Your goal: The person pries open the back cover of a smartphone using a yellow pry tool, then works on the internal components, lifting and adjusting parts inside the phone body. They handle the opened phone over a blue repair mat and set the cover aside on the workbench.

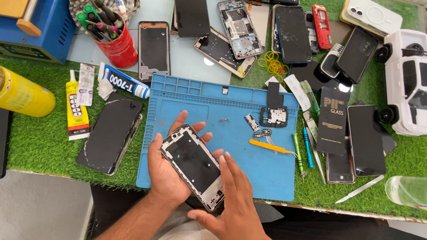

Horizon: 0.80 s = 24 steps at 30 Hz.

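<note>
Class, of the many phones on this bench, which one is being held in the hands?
The opened phone frame, cradled in the left hand; the others lie on the mat or turf.

Phone repair workshop; blue repair mat (278, 175), dismantled phones (240, 28), tool cup (118, 46), glue tubes (124, 82)
</note>
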Each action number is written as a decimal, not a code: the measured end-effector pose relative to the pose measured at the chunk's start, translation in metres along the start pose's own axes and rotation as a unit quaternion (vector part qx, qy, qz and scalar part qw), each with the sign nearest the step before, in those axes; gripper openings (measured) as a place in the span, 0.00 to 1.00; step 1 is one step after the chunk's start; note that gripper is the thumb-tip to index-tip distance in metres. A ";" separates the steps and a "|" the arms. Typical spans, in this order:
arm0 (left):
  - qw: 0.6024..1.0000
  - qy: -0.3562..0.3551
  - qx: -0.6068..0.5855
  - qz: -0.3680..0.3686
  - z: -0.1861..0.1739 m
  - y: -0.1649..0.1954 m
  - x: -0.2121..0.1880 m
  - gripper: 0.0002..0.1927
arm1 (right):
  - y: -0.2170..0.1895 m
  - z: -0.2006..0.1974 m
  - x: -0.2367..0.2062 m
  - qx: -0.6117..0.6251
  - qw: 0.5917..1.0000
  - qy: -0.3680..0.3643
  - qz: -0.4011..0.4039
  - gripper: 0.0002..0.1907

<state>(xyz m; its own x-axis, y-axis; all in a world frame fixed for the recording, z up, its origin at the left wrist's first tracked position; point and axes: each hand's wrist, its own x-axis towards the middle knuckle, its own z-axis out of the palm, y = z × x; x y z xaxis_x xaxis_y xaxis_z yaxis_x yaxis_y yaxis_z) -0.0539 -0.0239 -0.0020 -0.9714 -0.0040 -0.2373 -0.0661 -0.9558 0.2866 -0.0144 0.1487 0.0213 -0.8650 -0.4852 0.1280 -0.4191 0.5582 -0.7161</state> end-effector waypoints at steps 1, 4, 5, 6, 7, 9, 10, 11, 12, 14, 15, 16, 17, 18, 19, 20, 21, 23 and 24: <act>1.000 -0.012 -0.007 0.005 0.001 -0.002 -0.001 0.35 | 0.000 0.002 0.001 0.001 1.000 0.006 0.010 0.61; 0.999 -0.046 -0.014 0.025 0.000 -0.004 -0.002 0.35 | 0.003 0.002 0.005 0.046 0.995 -0.019 0.092 0.55; 0.998 -0.054 -0.007 0.031 -0.002 -0.003 -0.003 0.35 | 0.005 0.000 0.006 0.059 0.994 -0.018 0.091 0.55; 0.997 -0.061 0.000 0.037 -0.004 -0.002 -0.003 0.35 | 0.008 -0.003 0.007 0.073 0.993 -0.018 0.090 0.55; 0.996 -0.056 0.038 0.050 -0.008 0.001 -0.003 0.34 | 0.012 -0.006 0.009 0.086 0.992 -0.017 0.088 0.54; 0.990 -0.045 0.115 0.075 -0.018 0.012 -0.003 0.33 | 0.023 -0.016 0.015 0.029 0.997 -0.026 0.061 0.54; 0.982 -0.054 0.150 0.103 -0.024 0.017 -0.003 0.33 | 0.029 -0.022 0.018 0.001 0.998 -0.032 0.048 0.54; 0.972 -0.062 0.185 0.131 -0.030 0.024 -0.003 0.32 | 0.037 -0.027 0.022 -0.021 0.999 -0.045 0.019 0.53; 0.960 -0.071 0.219 0.158 -0.036 0.030 -0.004 0.31 | 0.045 -0.033 0.026 -0.042 0.997 -0.059 -0.011 0.53; 0.920 -0.087 0.339 0.177 -0.047 0.040 -0.011 0.31 | 0.057 -0.041 0.032 -0.076 0.991 -0.095 -0.046 0.51; 0.894 -0.097 0.397 0.186 -0.051 0.042 -0.013 0.31 | 0.062 -0.044 0.035 -0.091 0.988 -0.117 -0.052 0.51; 0.871 -0.113 0.438 0.193 -0.054 0.042 -0.016 0.31 | 0.065 -0.046 0.036 -0.104 0.983 -0.138 -0.057 0.50; 0.846 -0.129 0.478 0.199 -0.057 0.043 -0.020 0.31 | 0.067 -0.047 0.037 -0.107 0.982 -0.139 -0.073 0.50; 0.819 -0.145 0.517 0.205 -0.059 0.042 -0.023 0.32 | 0.068 -0.047 0.037 -0.110 0.980 -0.140 -0.090 0.50; 0.805 -0.142 0.538 0.206 -0.061 0.041 -0.025 0.30 | 0.069 -0.048 0.037 -0.113 0.978 -0.141 -0.107 0.50; 0.790 -0.138 0.560 0.206 -0.062 0.040 -0.026 0.27 | 0.069 -0.049 0.037 -0.112 0.977 -0.149 -0.101 0.50; 0.776 -0.136 0.581 0.206 -0.062 0.039 -0.026 0.25 | 0.069 -0.051 0.036 -0.112 0.977 -0.156 -0.094 0.51; 0.777 -0.121 0.585 0.198 -0.063 0.038 -0.025 0.24 | 0.071 -0.060 0.034 -0.093 0.983 -0.132 -0.083 0.50; 0.777 -0.113 0.588 0.196 -0.063 0.038 -0.025 0.24 | 0.074 -0.068 0.033 -0.074 0.989 -0.101 -0.083 0.49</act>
<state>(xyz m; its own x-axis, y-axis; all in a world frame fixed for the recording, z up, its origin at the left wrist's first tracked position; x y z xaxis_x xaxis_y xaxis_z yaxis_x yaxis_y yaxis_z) -0.0182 -0.0789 -0.0439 -0.9757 -0.0495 0.2133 0.2116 0.0361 0.9767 -0.0930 0.2196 0.0186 -0.7137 -0.6953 0.0848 -0.5995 0.5438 -0.5873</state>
